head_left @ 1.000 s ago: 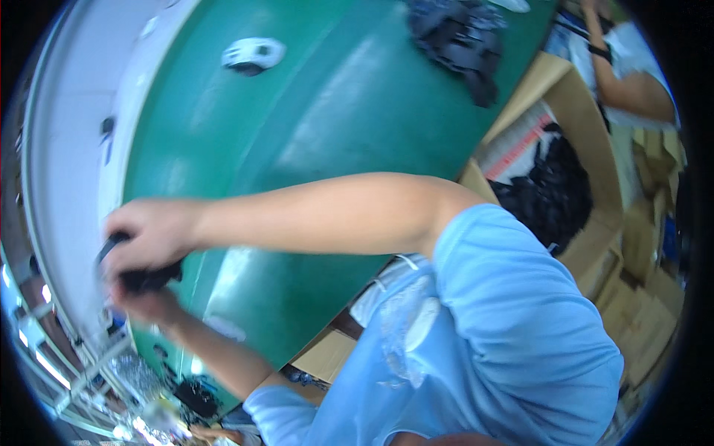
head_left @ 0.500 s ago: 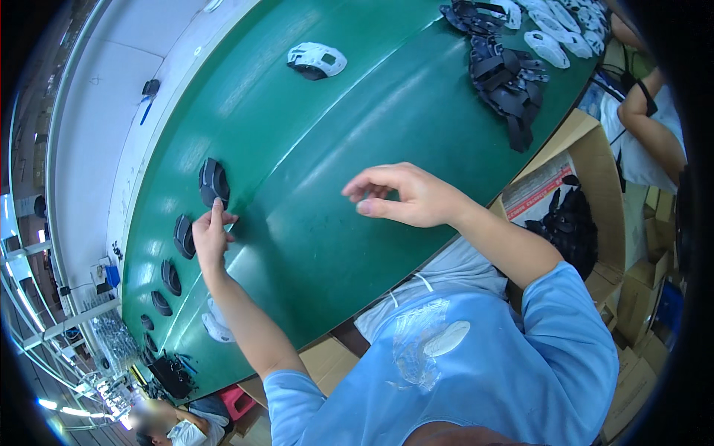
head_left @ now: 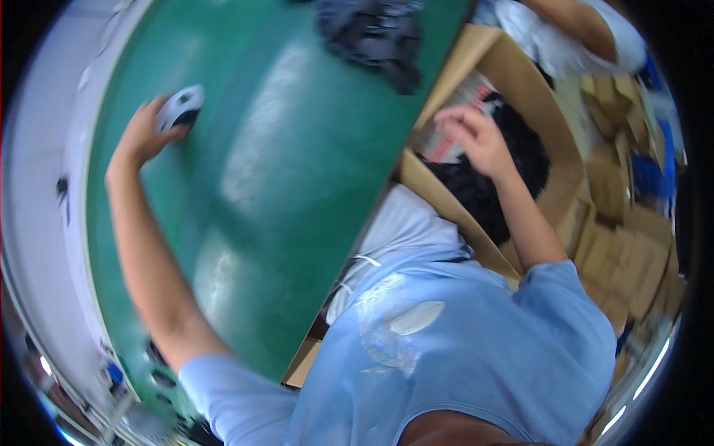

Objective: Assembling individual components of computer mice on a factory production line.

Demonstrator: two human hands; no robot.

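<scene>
At the far left of the green table, my left hand (head_left: 146, 132) has its fingers and thumb around a white and black plastic shell (head_left: 180, 109). The shell is curved, with small dark openings. My right hand (head_left: 476, 139) is over an open cardboard box (head_left: 559, 119) beside the table, its fingers apart and slightly bent, holding nothing I can see. Below that hand, a heap of black pieces (head_left: 480, 195) lies in the box. Motion blurs the picture, so the pieces' exact shape does not show.
A pile of black plastic parts (head_left: 372, 33) lies at the table's far side. Several small dark pieces (head_left: 162, 377) sit at the lower left. Another person's arm (head_left: 576, 24) is at the upper right. Stacked cardboard boxes (head_left: 621, 256) stand on the right.
The view has swung to the right. My left hand has moved from the row of black pieces to the white and black shell. My right hand has gone from above the table to over the box.
</scene>
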